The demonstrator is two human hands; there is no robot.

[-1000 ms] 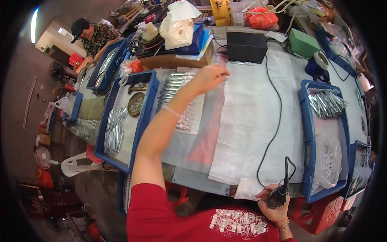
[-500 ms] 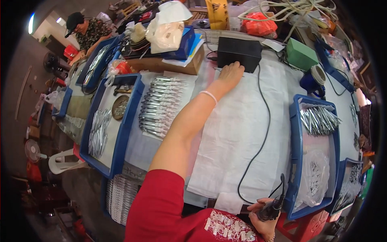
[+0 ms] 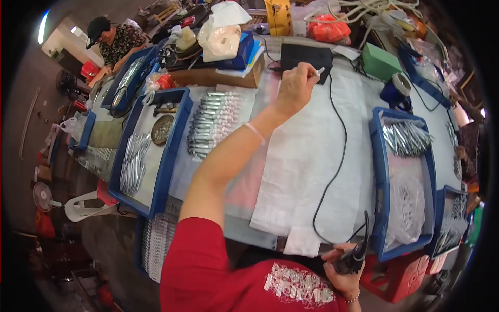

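Midway, apparently: left hand (image 3: 296,86) pinches a small white stick-like piece (image 3: 319,71) just before the flat black box (image 3: 305,56) (corded); right hand (image 3: 345,262) grips a black handheld tool (image 3: 352,260), well nearer.

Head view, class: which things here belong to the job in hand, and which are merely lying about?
In hand:
left hand holding a small white piece by the black box
right hand gripping a black corded tool

Lying about:
green box
tape roll
orange bag
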